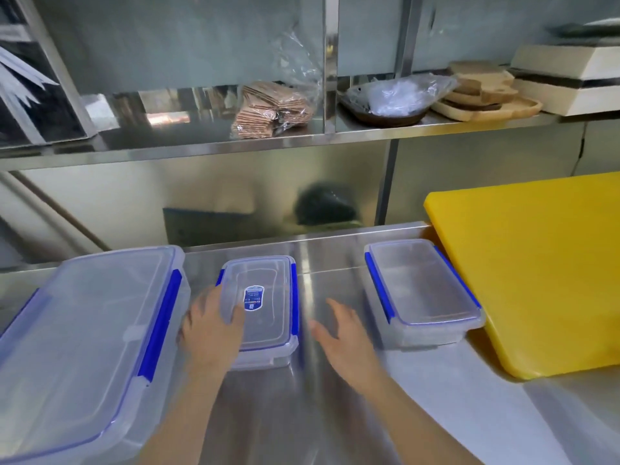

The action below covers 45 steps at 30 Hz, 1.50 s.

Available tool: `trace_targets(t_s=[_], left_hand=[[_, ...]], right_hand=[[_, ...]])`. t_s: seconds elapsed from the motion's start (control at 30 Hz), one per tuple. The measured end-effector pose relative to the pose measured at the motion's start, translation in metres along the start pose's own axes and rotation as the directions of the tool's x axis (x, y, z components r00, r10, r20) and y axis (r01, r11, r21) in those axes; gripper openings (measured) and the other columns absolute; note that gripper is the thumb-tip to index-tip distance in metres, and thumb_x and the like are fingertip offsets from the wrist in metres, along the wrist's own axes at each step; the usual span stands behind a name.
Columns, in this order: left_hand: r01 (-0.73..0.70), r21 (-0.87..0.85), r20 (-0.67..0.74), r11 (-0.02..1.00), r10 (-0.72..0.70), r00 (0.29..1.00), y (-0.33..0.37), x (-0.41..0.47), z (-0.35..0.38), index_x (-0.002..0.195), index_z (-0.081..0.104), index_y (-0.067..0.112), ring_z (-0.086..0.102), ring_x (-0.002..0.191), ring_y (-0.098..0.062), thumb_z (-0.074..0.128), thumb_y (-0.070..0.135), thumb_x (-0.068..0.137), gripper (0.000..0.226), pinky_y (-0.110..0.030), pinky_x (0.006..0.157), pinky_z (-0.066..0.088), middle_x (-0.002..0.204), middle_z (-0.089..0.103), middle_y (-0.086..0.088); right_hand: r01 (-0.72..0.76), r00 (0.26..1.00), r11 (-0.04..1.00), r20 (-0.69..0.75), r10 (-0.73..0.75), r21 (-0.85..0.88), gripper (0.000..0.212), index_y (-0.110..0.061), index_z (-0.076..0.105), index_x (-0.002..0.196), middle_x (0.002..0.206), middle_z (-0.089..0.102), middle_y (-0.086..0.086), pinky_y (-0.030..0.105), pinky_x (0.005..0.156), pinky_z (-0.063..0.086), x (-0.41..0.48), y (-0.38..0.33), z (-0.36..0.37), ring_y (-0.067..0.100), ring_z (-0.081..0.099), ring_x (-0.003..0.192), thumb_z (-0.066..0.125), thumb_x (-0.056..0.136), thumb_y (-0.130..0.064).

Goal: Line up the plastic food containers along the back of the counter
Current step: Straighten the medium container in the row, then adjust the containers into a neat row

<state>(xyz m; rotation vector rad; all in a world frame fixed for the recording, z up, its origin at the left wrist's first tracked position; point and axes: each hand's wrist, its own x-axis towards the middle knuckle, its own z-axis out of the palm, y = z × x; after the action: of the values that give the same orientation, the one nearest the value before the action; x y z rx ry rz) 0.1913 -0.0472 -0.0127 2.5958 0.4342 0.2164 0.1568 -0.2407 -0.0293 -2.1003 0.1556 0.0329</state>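
While the left hand grips the middle container, the right hand is spread wide beside it.

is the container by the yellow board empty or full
Empty: the right container shows only its bare bottom through the clear lid, beside the yellow cutting board.

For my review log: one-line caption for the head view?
Left hand holds the middle container on a steel counter; right hand hovers open beside it.
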Motion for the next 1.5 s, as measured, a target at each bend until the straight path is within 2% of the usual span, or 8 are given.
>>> trace_targets(t_s=[0.13, 0.53, 0.67, 0.77, 0.9, 1.07, 1.27, 1.5], left_hand=[[0.089, -0.275, 0.246, 0.957, -0.019, 0.969, -0.038, 0.004, 0.003, 0.142, 0.03, 0.032, 0.053, 0.12, -0.029, 0.044, 0.054, 0.088, 0.06, -0.05, 0.1, 0.047, 0.136, 0.051, -0.009], [0.162, -0.234, 0.178, 0.959, -0.121, 0.977, -0.032, -0.022, 0.01, 0.147, 0.014, 0.032, 0.047, 0.126, -0.029, 0.035, 0.057, 0.09, 0.065, -0.042, 0.098, 0.046, 0.146, 0.038, -0.01], [0.049, -0.158, 0.174, 0.986, -0.021, 0.985, -0.024, -0.019, -0.009, 0.145, 0.025, 0.027, 0.04, 0.133, -0.028, 0.043, 0.056, 0.088, 0.067, -0.043, 0.104, 0.041, 0.15, 0.034, -0.01], [-0.175, -0.266, -0.041, 0.948, 0.171, 0.984, -0.008, -0.01, -0.049, 0.126, 0.052, 0.022, 0.054, 0.116, -0.016, 0.05, 0.046, 0.089, 0.044, -0.025, 0.094, 0.041, 0.131, 0.057, 0.0], [-0.225, -0.234, -0.266, 0.946, 0.16, 0.951, -0.031, 0.024, -0.114, 0.119, 0.059, 0.012, 0.056, 0.112, -0.031, 0.05, 0.034, 0.092, 0.037, -0.037, 0.098, 0.038, 0.122, 0.063, -0.011], [0.187, 0.102, -0.086, 0.977, -0.179, 0.98, -0.172, 0.058, -0.161, 0.135, 0.044, 0.017, 0.045, 0.124, -0.044, 0.048, 0.056, 0.083, 0.065, -0.053, 0.105, 0.036, 0.137, 0.05, -0.021], [0.311, -0.198, 0.12, 0.93, -0.292, 0.949, -0.249, 0.045, -0.152, 0.144, 0.032, 0.032, 0.05, 0.122, -0.04, 0.055, 0.058, 0.082, 0.071, -0.049, 0.106, 0.037, 0.141, 0.05, -0.014], [0.331, -0.228, 0.113, 0.915, -0.313, 0.943, -0.287, 0.045, -0.168, 0.143, 0.031, 0.037, 0.046, 0.128, -0.036, 0.051, 0.064, 0.08, 0.071, -0.049, 0.109, 0.033, 0.145, 0.046, -0.009]], right_hand=[[-0.061, 0.977, 0.99, 0.21, 0.034, 0.125, 0.062, -0.028, 0.029, 0.14, 0.14, 0.047, 0.003, 0.045, 0.104, 0.044, 0.008, -0.024, 0.054, 0.018, 0.05, 0.123, 0.052, 0.087, -0.048], [-0.04, 0.988, 0.998, 0.148, 0.032, 0.052, 0.056, -0.019, 0.02, 0.144, 0.138, 0.046, 0.007, 0.041, 0.099, 0.049, 0.012, -0.034, 0.064, 0.022, 0.05, 0.121, 0.041, 0.096, -0.037], [0.02, 0.992, 0.979, -0.118, -0.044, -0.202, 0.052, -0.014, 0.035, 0.134, 0.13, 0.049, 0.008, 0.038, 0.095, 0.048, 0.007, -0.045, 0.052, 0.023, 0.051, 0.114, 0.043, 0.093, -0.044], [0.212, 0.936, 0.972, -0.265, -0.231, -0.098, 0.039, -0.014, 0.046, 0.125, 0.121, 0.055, 0.005, 0.038, 0.095, 0.047, -0.004, -0.07, 0.051, 0.019, 0.051, 0.108, 0.047, 0.092, -0.037], [0.219, 0.976, 0.962, -0.026, -0.217, 0.163, 0.051, -0.02, 0.038, 0.135, 0.136, 0.045, -0.002, 0.034, 0.108, 0.036, -0.03, -0.103, 0.085, 0.014, 0.042, 0.125, 0.051, 0.09, -0.042], [-0.096, 0.932, 0.913, 0.358, -0.057, 0.395, 0.073, -0.028, 0.019, 0.145, 0.145, 0.03, -0.012, 0.029, 0.111, 0.027, -0.068, -0.137, 0.149, 0.008, 0.031, 0.133, 0.055, 0.085, -0.049], [-0.073, 0.935, 0.943, 0.351, -0.049, 0.324, 0.085, -0.019, -0.004, 0.148, 0.159, 0.003, -0.001, 0.039, 0.119, 0.012, -0.08, -0.153, 0.189, 0.014, 0.009, 0.145, 0.057, 0.089, -0.029], [-0.045, 0.925, 0.962, 0.375, -0.061, 0.268, 0.083, -0.018, -0.007, 0.148, 0.159, 0.003, 0.001, 0.041, 0.119, 0.013, -0.086, -0.168, 0.222, 0.016, 0.008, 0.145, 0.053, 0.09, -0.029]])
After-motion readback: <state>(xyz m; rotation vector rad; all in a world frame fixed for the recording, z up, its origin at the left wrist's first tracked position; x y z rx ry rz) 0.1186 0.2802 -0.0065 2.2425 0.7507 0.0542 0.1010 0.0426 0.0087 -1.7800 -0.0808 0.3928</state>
